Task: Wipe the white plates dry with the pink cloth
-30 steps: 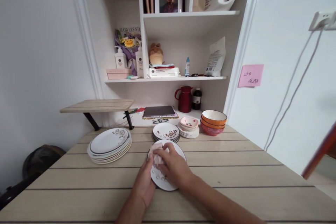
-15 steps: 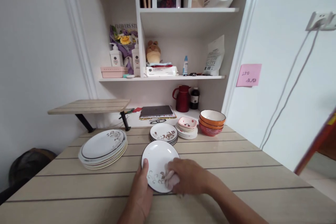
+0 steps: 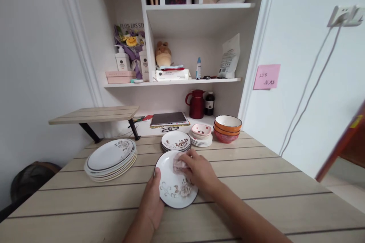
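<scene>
A white plate [image 3: 168,176] with a dark rim and a brown flower pattern is tilted up toward me above the table. My left hand [image 3: 151,199] grips its left edge, thumb on the face and the other fingers hidden beneath. In my right hand [image 3: 199,169] is a crumpled pale pink cloth [image 3: 179,162], pressed on the upper part of the plate's face. Just behind the plate stands a stack of small flowered plates [image 3: 175,140].
To the left is a stack of oval plates [image 3: 111,155]. Small saucers with a pink square dish [image 3: 201,130] and stacked orange bowls [image 3: 227,127] stand at the back right. A raised wooden shelf [image 3: 94,115] juts over the table's left rear. Behind are a laptop [image 3: 168,118] and a red jug [image 3: 196,104].
My right hand has moved the cloth from the plate's lower right up to its top, uncovering the flower pattern. My left hand keeps its hold. The whole view has shifted slightly.
</scene>
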`<control>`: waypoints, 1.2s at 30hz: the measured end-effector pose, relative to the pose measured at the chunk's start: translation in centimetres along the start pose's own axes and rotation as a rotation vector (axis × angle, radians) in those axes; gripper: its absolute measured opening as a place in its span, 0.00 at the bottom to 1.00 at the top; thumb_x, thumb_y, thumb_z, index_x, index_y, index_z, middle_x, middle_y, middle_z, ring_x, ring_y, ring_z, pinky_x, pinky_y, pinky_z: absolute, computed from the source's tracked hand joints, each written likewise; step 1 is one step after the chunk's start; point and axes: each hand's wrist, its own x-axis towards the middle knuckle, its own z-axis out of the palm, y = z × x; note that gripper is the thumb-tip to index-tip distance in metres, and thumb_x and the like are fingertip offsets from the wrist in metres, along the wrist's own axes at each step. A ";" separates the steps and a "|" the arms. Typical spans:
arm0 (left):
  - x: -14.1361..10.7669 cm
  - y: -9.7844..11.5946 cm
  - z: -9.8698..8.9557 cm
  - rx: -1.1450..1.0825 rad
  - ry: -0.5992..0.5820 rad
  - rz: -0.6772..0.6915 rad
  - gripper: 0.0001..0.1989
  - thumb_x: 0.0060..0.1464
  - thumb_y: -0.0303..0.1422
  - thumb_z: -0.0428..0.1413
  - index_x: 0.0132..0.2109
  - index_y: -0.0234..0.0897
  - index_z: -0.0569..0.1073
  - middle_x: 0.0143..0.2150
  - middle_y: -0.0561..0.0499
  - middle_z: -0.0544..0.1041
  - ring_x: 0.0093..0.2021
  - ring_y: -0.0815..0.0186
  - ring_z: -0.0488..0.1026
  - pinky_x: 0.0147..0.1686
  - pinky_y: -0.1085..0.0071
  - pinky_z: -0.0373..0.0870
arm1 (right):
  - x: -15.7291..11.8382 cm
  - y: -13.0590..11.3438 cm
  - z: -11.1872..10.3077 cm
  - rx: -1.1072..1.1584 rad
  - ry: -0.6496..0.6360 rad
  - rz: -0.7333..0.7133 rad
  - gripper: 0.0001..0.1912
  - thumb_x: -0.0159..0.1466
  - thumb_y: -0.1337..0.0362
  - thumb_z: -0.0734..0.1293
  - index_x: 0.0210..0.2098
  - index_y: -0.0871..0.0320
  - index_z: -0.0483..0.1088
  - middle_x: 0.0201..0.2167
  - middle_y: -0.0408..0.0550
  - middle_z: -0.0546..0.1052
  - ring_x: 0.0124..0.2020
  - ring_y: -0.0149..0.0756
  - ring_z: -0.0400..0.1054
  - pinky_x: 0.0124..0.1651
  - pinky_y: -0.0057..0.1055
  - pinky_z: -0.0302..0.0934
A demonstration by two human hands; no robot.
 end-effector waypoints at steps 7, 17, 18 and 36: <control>-0.1 0.1 -0.1 0.014 -0.028 -0.024 0.28 0.54 0.42 0.56 0.60 0.35 0.66 0.52 0.37 0.77 0.51 0.52 0.74 0.50 0.56 0.70 | -1.4 0.5 -1.4 -0.047 -0.331 -0.193 0.14 0.52 0.62 0.68 0.40 0.51 0.70 0.38 0.44 0.69 0.32 0.35 0.66 0.31 0.28 0.50; -0.3 0.3 0.2 0.017 -0.071 -0.010 0.27 0.54 0.41 0.56 0.58 0.33 0.68 0.51 0.37 0.77 0.52 0.53 0.74 0.52 0.59 0.69 | 0.4 -2.0 0.5 -0.043 0.075 -0.036 0.15 0.64 0.59 0.61 0.51 0.49 0.65 0.44 0.48 0.67 0.37 0.36 0.66 0.36 0.29 0.53; -0.3 0.3 0.3 0.024 -0.058 -0.003 0.27 0.54 0.41 0.56 0.58 0.34 0.68 0.51 0.37 0.77 0.52 0.53 0.74 0.52 0.59 0.69 | 0.3 -1.4 0.1 -0.070 0.081 -0.015 0.15 0.65 0.60 0.61 0.51 0.48 0.65 0.45 0.49 0.67 0.37 0.36 0.66 0.35 0.29 0.53; -0.6 0.0 0.5 0.038 -0.006 0.022 0.26 0.55 0.42 0.55 0.57 0.32 0.69 0.49 0.37 0.78 0.50 0.54 0.75 0.51 0.59 0.70 | 0.1 -1.7 1.4 0.058 0.043 -0.003 0.15 0.64 0.58 0.61 0.51 0.48 0.64 0.45 0.45 0.67 0.37 0.35 0.67 0.35 0.28 0.53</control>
